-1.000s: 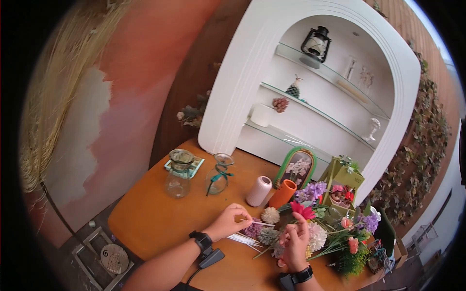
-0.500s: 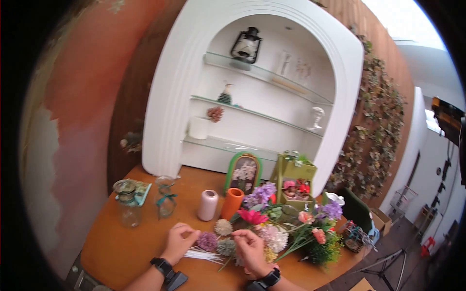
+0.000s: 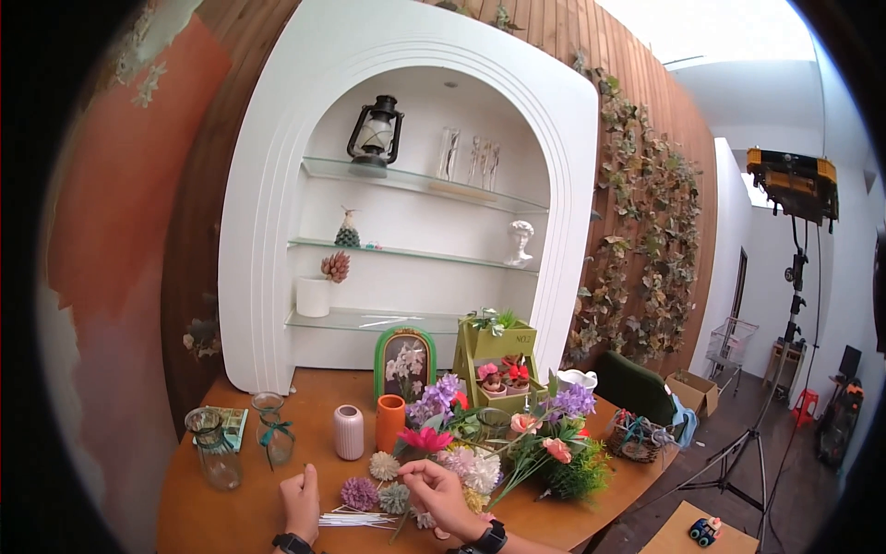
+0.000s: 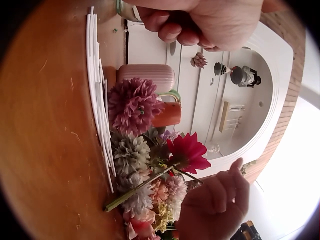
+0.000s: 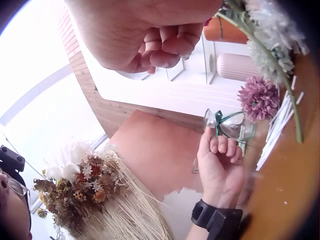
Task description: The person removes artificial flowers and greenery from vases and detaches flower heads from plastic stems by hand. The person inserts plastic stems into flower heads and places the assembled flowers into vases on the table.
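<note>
My left hand (image 3: pixel 300 504) is above the table's near side, left of the white sticks (image 3: pixel 355 520), its fingers curled and thumb raised. In the right wrist view this left hand (image 5: pixel 222 163) overlaps the glass vase with a green ribbon (image 5: pixel 232 125) behind it. My right hand (image 3: pixel 441 499) hovers in front of the artificial flowers, fingers bent and thumb and index fingertips close together. No object shows in either hand. Near the hands lie a purple pompom flower (image 3: pixel 359 494), a cream one (image 3: pixel 384 465) and a grey-green one (image 3: pixel 394 499). A magenta flower (image 3: pixel 425 439) lies behind the right hand.
Behind the flowers stand a pink ribbed vase (image 3: pixel 348 434), an orange vase (image 3: pixel 389 422) and a green oval frame (image 3: pixel 404 362). Two glass vases, one being the wide-necked vase (image 3: pixel 219 462), stand at left. A green planter box (image 3: pixel 498 369) and wicker basket (image 3: pixel 637 439) are at right.
The hands have moved apart; the white stick seen between them one second ago no longer shows there. The left hand's thumb now points up. The head view has swung right.
</note>
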